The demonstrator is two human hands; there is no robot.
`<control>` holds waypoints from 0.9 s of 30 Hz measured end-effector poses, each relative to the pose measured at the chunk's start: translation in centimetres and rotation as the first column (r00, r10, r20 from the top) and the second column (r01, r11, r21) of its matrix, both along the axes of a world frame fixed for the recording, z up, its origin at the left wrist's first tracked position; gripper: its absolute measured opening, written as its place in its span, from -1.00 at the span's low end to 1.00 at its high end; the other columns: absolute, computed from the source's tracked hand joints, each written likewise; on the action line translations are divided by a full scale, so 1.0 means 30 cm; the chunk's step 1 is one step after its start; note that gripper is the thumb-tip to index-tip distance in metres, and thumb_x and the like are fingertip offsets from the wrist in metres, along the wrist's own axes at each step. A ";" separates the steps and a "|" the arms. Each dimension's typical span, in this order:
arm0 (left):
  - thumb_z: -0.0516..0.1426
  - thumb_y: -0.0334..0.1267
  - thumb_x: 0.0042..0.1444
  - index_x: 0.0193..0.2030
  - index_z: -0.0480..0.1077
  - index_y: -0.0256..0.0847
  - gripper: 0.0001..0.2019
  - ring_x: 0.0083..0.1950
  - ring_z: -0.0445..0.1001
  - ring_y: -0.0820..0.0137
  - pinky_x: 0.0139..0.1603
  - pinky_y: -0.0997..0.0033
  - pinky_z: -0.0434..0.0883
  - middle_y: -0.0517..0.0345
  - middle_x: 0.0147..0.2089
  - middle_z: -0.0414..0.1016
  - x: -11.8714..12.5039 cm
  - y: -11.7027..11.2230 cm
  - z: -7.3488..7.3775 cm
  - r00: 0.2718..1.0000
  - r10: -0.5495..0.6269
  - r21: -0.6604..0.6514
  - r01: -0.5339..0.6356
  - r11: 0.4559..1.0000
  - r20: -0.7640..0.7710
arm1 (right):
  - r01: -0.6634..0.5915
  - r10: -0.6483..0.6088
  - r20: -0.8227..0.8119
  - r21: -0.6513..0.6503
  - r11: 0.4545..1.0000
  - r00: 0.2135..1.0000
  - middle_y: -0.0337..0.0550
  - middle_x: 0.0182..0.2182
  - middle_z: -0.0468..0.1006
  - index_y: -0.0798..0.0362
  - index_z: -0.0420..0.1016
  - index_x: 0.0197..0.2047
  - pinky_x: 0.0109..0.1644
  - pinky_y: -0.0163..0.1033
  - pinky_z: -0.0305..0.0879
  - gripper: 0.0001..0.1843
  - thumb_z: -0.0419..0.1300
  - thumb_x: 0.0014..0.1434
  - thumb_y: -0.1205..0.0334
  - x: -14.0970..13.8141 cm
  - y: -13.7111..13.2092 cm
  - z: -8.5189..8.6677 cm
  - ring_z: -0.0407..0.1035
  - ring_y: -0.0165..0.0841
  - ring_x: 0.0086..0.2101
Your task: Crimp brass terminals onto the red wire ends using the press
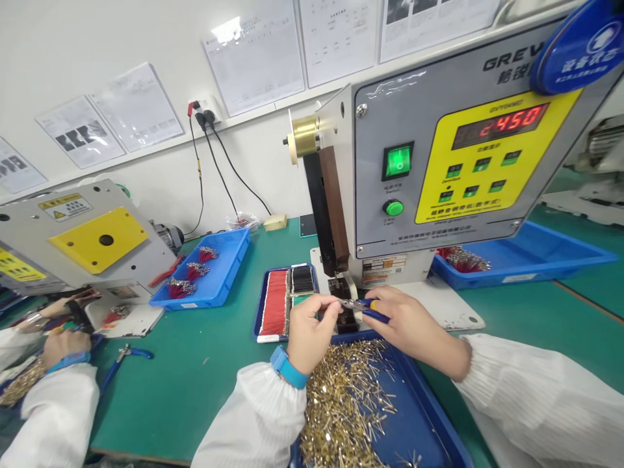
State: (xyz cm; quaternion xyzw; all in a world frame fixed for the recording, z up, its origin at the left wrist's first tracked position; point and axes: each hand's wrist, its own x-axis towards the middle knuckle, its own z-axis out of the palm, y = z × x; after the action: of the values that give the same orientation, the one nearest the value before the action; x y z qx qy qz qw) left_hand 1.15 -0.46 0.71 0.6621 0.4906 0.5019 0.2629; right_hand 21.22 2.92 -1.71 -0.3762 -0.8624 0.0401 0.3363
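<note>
My left hand (309, 331) is closed in a pinch in front of the grey crimping machine (439, 162); what its fingertips hold is too small to name. My right hand (409, 325) grips small pliers (365, 307) with blue and yellow handles, jaws pointing left toward the left fingertips. Both hands hover over a blue tray (429, 429) with a heap of several gold metal pins (346, 403). A flat blue tray of red and black wires (285, 300) lies just left of my left hand.
A co-worker's hands (58, 344) work at another grey machine (82, 240) on the left, blue pliers (127, 357) beside them. Blue bins with red wire bundles stand at middle left (209, 273) and at right (526, 257). Cables hang from a wall socket (205, 110).
</note>
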 end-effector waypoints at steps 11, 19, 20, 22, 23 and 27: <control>0.10 -0.15 0.24 -0.31 0.46 -0.25 -0.77 -0.38 0.45 0.45 -0.31 0.47 0.39 0.14 -0.40 0.54 0.002 0.001 -0.011 0.993 -0.045 -0.108 0.057 0.992 0.114 | 0.025 -0.025 -0.067 -0.004 1.000 0.997 -0.01 -0.22 0.57 0.08 0.56 -0.31 -0.12 -0.06 0.45 -0.81 0.15 0.25 0.21 0.001 -0.003 0.007 0.47 -0.18 -0.21; 0.09 -0.16 0.23 -0.34 0.45 -0.25 -0.77 -0.39 0.44 0.47 -0.33 0.49 0.38 0.15 -0.41 0.53 0.005 -0.003 -0.002 0.996 -0.045 -0.098 0.053 0.994 0.077 | 0.010 -0.010 -0.025 0.026 1.000 1.000 0.01 -0.19 0.55 0.08 0.57 -0.30 -0.09 -0.02 0.46 -0.85 0.17 0.22 0.25 -0.001 0.000 -0.004 0.46 -0.16 -0.19; 0.09 -0.17 0.23 -0.35 0.45 -0.25 -0.77 -0.39 0.44 0.46 -0.33 0.49 0.38 0.14 -0.41 0.53 0.005 -0.003 -0.001 0.997 -0.045 -0.096 0.052 0.994 0.070 | 0.010 -0.010 -0.020 0.031 0.999 1.000 0.02 -0.18 0.55 0.08 0.57 -0.30 -0.09 -0.01 0.46 -0.85 0.17 0.22 0.25 -0.001 0.001 -0.005 0.46 -0.16 -0.18; 0.09 -0.18 0.23 -0.35 0.46 -0.25 -0.78 -0.39 0.44 0.46 -0.32 0.49 0.37 0.15 -0.41 0.53 0.006 -0.004 0.001 0.997 -0.043 -0.096 0.049 0.994 0.062 | 0.013 -0.012 -0.013 0.035 0.999 1.000 0.02 -0.18 0.55 0.09 0.57 -0.29 -0.08 0.00 0.46 -0.85 0.18 0.22 0.26 -0.002 0.001 -0.007 0.46 -0.15 -0.17; 0.10 -0.18 0.23 -0.35 0.46 -0.25 -0.78 -0.39 0.44 0.46 -0.32 0.49 0.37 0.15 -0.41 0.53 0.006 -0.004 0.001 0.997 -0.043 -0.098 0.049 0.994 0.061 | 0.016 -0.015 -0.015 0.032 0.999 1.000 0.02 -0.18 0.56 0.09 0.57 -0.29 -0.09 -0.01 0.46 -0.85 0.18 0.22 0.26 -0.002 0.001 -0.007 0.46 -0.15 -0.18; 0.10 -0.19 0.22 -0.36 0.45 -0.25 -0.79 -0.40 0.44 0.47 -0.33 0.50 0.37 0.15 -0.42 0.53 0.008 -0.003 0.001 0.997 -0.037 -0.112 0.045 0.993 0.071 | 0.039 -0.039 -0.043 0.015 0.999 0.998 0.00 -0.20 0.57 0.07 0.57 -0.30 -0.11 -0.04 0.47 -0.83 0.16 0.24 0.23 -0.002 0.000 -0.003 0.48 -0.18 -0.21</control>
State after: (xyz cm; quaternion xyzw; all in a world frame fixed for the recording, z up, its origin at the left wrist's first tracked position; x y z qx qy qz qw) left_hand 1.38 -0.56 0.73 0.6383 0.4953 0.4900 0.3272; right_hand 21.16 2.93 -1.79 -0.3893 -0.8479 0.0344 0.3583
